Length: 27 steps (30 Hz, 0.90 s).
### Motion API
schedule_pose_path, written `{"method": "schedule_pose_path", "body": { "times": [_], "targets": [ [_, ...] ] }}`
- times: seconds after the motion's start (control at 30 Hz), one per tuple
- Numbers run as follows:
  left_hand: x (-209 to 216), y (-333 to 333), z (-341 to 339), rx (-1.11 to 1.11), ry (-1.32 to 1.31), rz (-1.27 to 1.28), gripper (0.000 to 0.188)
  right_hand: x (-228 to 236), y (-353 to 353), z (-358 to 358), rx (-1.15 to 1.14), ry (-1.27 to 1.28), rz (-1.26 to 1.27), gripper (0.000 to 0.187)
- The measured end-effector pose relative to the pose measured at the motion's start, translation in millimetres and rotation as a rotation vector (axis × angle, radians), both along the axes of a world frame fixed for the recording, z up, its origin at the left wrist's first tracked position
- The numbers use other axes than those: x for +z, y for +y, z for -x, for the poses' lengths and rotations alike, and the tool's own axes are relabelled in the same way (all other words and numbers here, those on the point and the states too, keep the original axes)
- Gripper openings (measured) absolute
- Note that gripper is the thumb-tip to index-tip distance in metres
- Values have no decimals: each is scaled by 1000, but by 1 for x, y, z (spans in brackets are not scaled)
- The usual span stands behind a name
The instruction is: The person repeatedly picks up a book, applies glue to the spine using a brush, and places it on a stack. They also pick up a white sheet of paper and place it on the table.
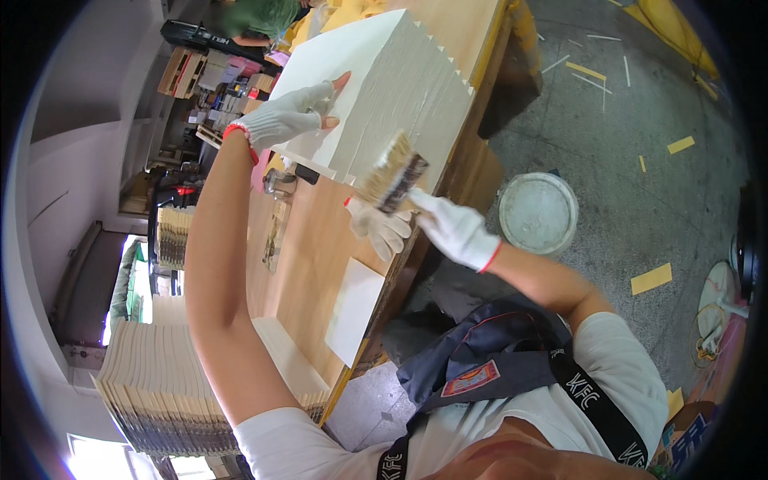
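A tall white block of stacked paper (pixel 404 104) stands on the wooden table (pixel 308 240). Its near side looks wet or coated, with streaks. On its white top face rests my left hand (pixel 292 112), gloved, with bare fingertips showing and thumb and fingers apart. In my gloved right hand (pixel 458 230) is a wide flat brush (pixel 392 172), gripped at its handle. The pale bristles are at the lower near part of the coated side; whether they touch it I cannot tell. Just below the brush lies a loose white glove (pixel 376 226), and nearer me a white sheet (pixel 354 312).
A round whitish bucket (pixel 538 214) is on the floor right of the table. Layered paper stacks (pixel 160 376) rise at left. A glass jar (pixel 278 182) stands past the block's left corner. Another person (pixel 260 20) is at the far end. Yellow paper scraps (pixel 651 278) litter the floor.
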<state>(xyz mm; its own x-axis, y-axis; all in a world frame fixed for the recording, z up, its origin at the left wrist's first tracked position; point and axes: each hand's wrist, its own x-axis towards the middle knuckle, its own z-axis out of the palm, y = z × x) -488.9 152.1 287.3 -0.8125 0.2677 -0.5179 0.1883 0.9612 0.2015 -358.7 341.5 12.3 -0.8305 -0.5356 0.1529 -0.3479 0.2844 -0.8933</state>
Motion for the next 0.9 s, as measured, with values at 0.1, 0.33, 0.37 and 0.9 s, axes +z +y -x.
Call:
{"method": "schedule_pose_path", "body": {
  "times": [0.1, 0.33, 0.37, 0.9],
  "targets": [
    [1, 2, 1, 2, 38, 32, 82, -79, 52, 47, -120, 46, -102, 48],
    [3, 10, -5, 33, -6, -9, 80, -23, 52, 100, -326, 153, 414, 51],
    [2, 11, -3, 35, 1, 1, 81, -28, 29, 99, -314, 213, 391, 51],
    [-5, -5, 2, -21, 58, -61, 78, -109, 42, 31, -91, 124, 19, 46]
  ]
}}
